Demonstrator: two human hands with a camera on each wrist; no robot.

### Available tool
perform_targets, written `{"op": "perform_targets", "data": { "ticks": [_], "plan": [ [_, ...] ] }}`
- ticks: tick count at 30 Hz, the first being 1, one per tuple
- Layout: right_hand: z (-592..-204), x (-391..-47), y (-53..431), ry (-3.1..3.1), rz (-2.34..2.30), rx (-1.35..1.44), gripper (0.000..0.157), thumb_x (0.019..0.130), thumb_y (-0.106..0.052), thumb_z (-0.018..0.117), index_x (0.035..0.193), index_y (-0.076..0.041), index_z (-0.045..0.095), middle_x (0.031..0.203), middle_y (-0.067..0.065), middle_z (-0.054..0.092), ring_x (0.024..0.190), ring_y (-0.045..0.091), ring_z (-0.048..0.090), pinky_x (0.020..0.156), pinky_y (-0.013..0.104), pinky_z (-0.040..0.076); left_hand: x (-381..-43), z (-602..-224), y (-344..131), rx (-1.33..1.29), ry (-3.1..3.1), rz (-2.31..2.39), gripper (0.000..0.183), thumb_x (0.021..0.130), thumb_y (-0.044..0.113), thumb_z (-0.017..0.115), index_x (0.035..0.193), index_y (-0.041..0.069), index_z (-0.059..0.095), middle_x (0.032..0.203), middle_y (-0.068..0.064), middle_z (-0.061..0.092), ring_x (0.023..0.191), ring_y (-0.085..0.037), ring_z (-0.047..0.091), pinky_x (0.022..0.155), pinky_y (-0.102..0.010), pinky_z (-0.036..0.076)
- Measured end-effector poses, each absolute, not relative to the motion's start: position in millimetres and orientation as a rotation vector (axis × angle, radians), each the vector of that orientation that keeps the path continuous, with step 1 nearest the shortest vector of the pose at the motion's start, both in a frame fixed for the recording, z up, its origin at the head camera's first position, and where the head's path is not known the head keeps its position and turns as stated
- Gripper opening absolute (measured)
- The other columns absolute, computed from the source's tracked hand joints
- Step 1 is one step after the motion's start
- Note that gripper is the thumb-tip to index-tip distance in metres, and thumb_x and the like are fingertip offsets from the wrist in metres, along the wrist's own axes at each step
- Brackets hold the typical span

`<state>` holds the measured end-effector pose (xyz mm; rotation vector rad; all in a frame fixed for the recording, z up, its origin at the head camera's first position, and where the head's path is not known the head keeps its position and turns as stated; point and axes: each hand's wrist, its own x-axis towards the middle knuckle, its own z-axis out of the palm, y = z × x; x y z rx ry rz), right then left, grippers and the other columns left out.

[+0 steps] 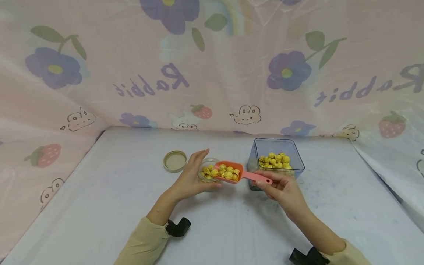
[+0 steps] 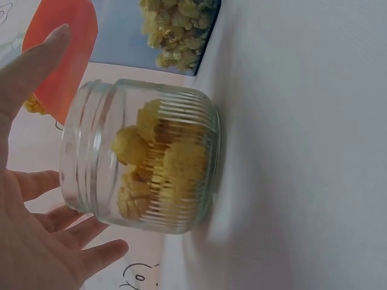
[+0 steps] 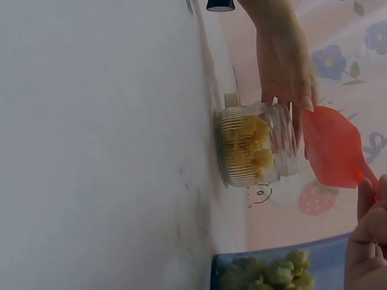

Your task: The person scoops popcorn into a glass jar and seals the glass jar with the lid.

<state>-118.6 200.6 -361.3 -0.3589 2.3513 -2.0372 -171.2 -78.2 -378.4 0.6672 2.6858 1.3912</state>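
Note:
My left hand (image 1: 192,176) stands around the mouth of a ribbed glass jar (image 2: 91,145), fingers extended behind it and thumb stretched out in front. Yellow popcorn balls (image 2: 184,160) lie in the upright jar on the table. My right hand (image 1: 285,191) pinches the handle of a coral-red scoop (image 1: 244,173). Popcorn (image 1: 228,175) fills the scoop, whose front lip reaches over the jar's rim. In the left wrist view, the left thumb overlaps the underside of the scoop.
Beyond the right hand stands a clear bluish plastic box (image 1: 299,162) with more popcorn (image 1: 276,160) inside. A round pale lid (image 1: 175,162) lies left of the jar. The white table (image 1: 99,206) is backed by a pink printed curtain (image 1: 218,81).

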Motion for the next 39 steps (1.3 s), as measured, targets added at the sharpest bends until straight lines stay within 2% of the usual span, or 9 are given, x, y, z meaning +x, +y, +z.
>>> {"op": "perform_targets", "data": {
  "ticks": [6,12,18,24,29,34,39],
  "plan": [
    [-366,-120,200,2.360,-2.020,-0.350,0.033,0.091,-0.006,0.065,0.118,0.011,0.060,0.070,-0.008,0.060,0.052,0.007,0.037,0.042,0.030,0.027,-173,-383,-82,0.690,2.707,1.384,0.106,0.071,0.036,0.085,0.153,0.012,0.022,0.152,-0.012,0.026,0.141,-0.030,0.028,0.112,-0.054,0.028],
    [-366,-120,198,2.408,-1.967,-0.306,0.034,0.091,-0.008,0.065,0.119,0.010,0.061,0.065,-0.007,0.048,0.052,0.005,0.038,0.041,0.027,0.029,-173,-385,-84,0.688,2.699,1.390,0.104,0.071,0.032,0.085,0.152,0.009,0.024,0.149,-0.017,0.032,0.139,-0.034,0.031,0.111,-0.055,0.029],
    [-365,-120,196,2.428,-1.929,-0.302,0.034,0.091,-0.010,0.065,0.120,0.009,0.061,0.065,-0.006,0.051,0.052,0.005,0.037,0.041,0.027,0.029,-175,-388,-87,0.701,2.666,1.413,0.101,0.071,0.023,0.085,0.151,0.006,0.026,0.147,-0.022,0.036,0.137,-0.036,0.033,0.112,-0.055,0.028],
    [-363,-120,194,2.525,-1.856,-0.288,0.033,0.091,-0.013,0.066,0.119,0.003,0.065,0.076,-0.005,0.064,0.055,0.006,0.042,0.043,0.025,0.036,-176,-391,-88,0.655,2.606,1.444,0.097,0.073,0.020,0.084,0.151,0.009,0.027,0.149,-0.020,0.035,0.139,-0.036,0.032,0.112,-0.056,0.027],
    [-361,-118,193,2.633,-1.783,-0.340,0.029,0.090,-0.011,0.067,0.116,0.001,0.068,0.085,-0.006,0.063,0.060,0.007,0.046,0.047,0.023,0.041,-178,-394,-88,0.602,2.540,1.504,0.094,0.074,0.018,0.083,0.151,0.014,0.029,0.150,-0.021,0.035,0.137,-0.039,0.035,0.110,-0.055,0.031],
    [-359,-118,193,2.700,-1.743,-0.388,0.026,0.089,-0.009,0.067,0.114,0.000,0.069,0.085,-0.006,0.063,0.061,0.007,0.048,0.048,0.023,0.042,-181,-397,-89,0.565,2.451,1.576,0.090,0.075,0.017,0.083,0.149,0.019,0.032,0.148,-0.021,0.038,0.131,-0.042,0.043,0.106,-0.050,0.039],
    [-354,-118,193,2.742,-1.710,-0.454,0.025,0.088,-0.011,0.069,0.112,-0.001,0.070,0.082,-0.001,0.062,0.060,0.006,0.049,0.047,0.022,0.042,-184,-398,-89,0.530,2.419,1.606,0.087,0.073,0.018,0.085,0.146,0.022,0.038,0.147,-0.017,0.040,0.129,-0.041,0.045,0.105,-0.049,0.041]
  ]
}}
